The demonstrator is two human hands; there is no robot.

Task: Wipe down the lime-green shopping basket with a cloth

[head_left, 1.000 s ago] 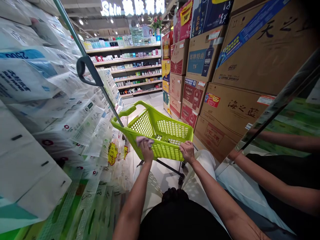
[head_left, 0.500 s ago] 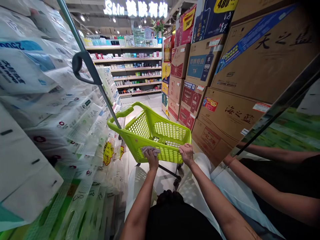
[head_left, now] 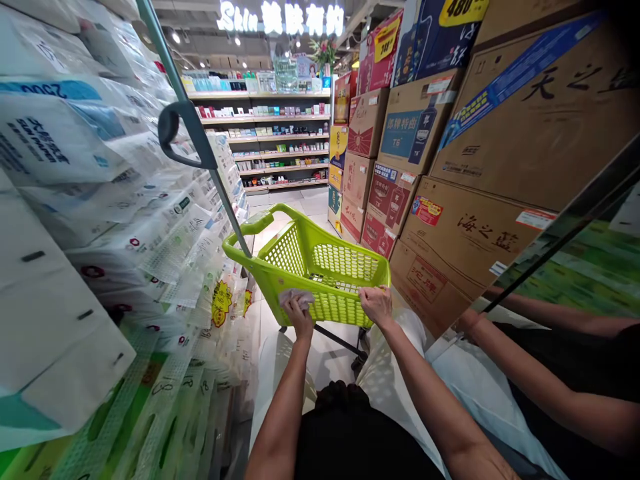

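I can read "Skin" followed by Chinese characters on the lit sign above the far shelves, and "480" on the yellow tag atop the blue box. A brown carton reads "海之蓝", the large carton above it "天之", and a tissue pack shows a mirrored "2500".

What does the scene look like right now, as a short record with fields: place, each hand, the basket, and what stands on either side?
place: shop aisle, shelves of small goods at the far end
left hand: presses a pale cloth on the near rim of the green basket
right hand: grips the same near rim, no cloth
green basket: plastic mesh cart on a wheeled frame, nothing seen inside
handle pole: rises slanted from the basket's left side
left side: stacked tissue packs
right side: stacked cardboard boxes
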